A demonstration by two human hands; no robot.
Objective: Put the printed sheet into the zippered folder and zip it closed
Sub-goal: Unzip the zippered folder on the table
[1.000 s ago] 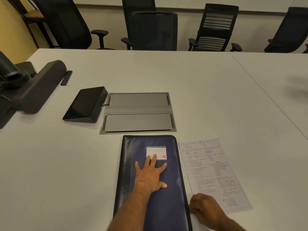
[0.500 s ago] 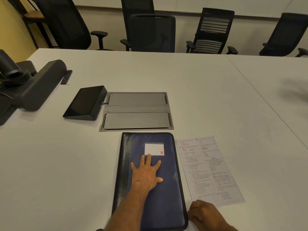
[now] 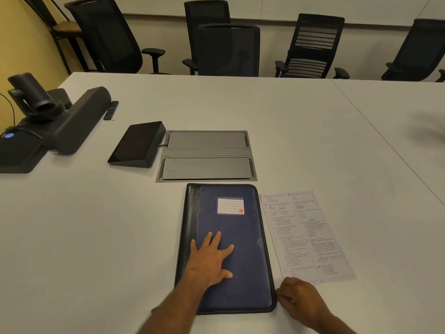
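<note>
A dark blue zippered folder [image 3: 240, 227] with a black spine and a white label lies closed on the white table in front of me. My left hand [image 3: 212, 259] presses flat on its lower half, fingers spread, holding nothing. The printed sheet [image 3: 305, 235] lies flat just right of the folder, its near corner partly under my right hand [image 3: 301, 300]. That hand rests at the folder's near right corner with curled fingers touching the zipper edge. Whether it pinches the zipper pull is hidden.
A grey cable hatch [image 3: 207, 155] is set into the table [image 3: 313, 141] just beyond the folder. A black wedge-shaped touch panel [image 3: 137, 145] stands left of it. A camera and speaker bar [image 3: 60, 124] with a small remote [image 3: 111, 110] occupy the far left. Black office chairs [image 3: 228, 49] line the far side.
My left hand has slid back along the folder cover, away from the label and toward me. My right hand stays at the folder's near right corner. The view has tilted slightly.
</note>
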